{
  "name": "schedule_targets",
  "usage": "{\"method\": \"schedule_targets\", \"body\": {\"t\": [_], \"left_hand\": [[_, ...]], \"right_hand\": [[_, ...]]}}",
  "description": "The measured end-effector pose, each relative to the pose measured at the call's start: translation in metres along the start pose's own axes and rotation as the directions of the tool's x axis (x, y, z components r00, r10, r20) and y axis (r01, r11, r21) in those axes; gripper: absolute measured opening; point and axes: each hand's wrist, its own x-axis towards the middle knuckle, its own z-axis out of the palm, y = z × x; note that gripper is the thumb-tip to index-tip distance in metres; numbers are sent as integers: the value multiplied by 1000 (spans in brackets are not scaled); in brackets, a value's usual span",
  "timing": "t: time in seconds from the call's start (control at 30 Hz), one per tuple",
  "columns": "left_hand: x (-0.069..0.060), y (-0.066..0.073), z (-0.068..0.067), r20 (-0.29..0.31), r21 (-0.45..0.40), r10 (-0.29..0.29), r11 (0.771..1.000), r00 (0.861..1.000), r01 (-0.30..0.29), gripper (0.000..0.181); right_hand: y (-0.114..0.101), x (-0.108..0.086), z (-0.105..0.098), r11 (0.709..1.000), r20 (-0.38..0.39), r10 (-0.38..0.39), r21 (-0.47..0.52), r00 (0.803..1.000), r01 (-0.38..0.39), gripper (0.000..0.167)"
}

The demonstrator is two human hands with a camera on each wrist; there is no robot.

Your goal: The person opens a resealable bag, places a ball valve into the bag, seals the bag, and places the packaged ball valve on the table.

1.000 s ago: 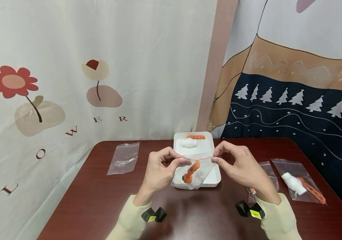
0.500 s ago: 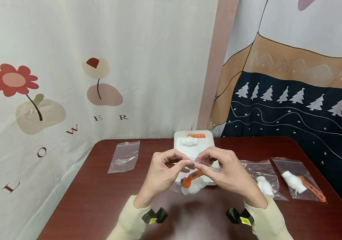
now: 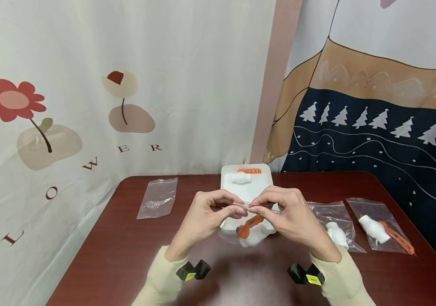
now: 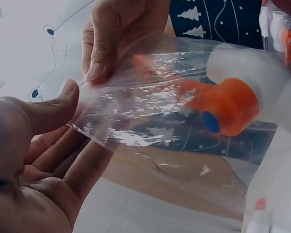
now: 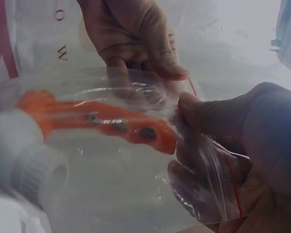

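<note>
Clear bag (image 4: 155, 111): held up near the tray (image 3: 240, 192), orange part (image 4: 233, 104) and white part (image 4: 237, 60) inside
Left hand (image 3: 208, 214): thumb and fingers pinch the mouth
Right hand (image 3: 284, 212): same pinch, just beside
Red seal line (image 5: 233, 184): may gape if misaligned
Grip: slackening could drop the contents

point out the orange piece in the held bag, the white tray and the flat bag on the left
Orange piece (image 5: 104, 115), right wrist view, middle of its bar
White tray (image 3: 247, 191), head view, bare floor
Flat bag (image 3: 158, 197), head view, its middle
</note>
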Motion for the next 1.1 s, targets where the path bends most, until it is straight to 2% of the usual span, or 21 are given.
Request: {"method": "schedule_targets", "body": {"t": [0.23, 0.47, 0.53, 0.77, 0.87, 1.0, 1.1], "left_hand": [[0, -1, 2, -51, 70, -10, 997, 999, 13, 5], [0, -3, 7, -114, 97, 84, 993, 990, -73, 2], [-1, -3, 7, -122, 104, 88, 992, 989, -76, 3], [-1, -3, 1, -120, 160, -14, 987, 993, 33, 5], [-1, -2, 1, -117, 171, -26, 984, 993, 46, 5], [0, -2, 3, -132, 189, 13, 982, 991, 12, 6], [1, -4, 6, -149, 218, 86, 975, 985, -52, 5]], "right_hand": [[-1, 0, -1, 998, -26, 18, -57, 1000, -20, 14], [-1, 0, 1, 999, -7, 46, -17, 999, -46, 12], [-1, 0, 1, 999, -2, 40, -13, 999, -40, 11], [0, 0, 0, 998, -10, 37, -40, 999, -37, 14], [1, 1, 0, 999, -13, 28, -39, 1000, -28, 14], [2, 1, 1, 999, -29, 15, -50, 999, -16, 14], [2, 1, 1, 998, -36, 18, -62, 999, -20, 13]]}}
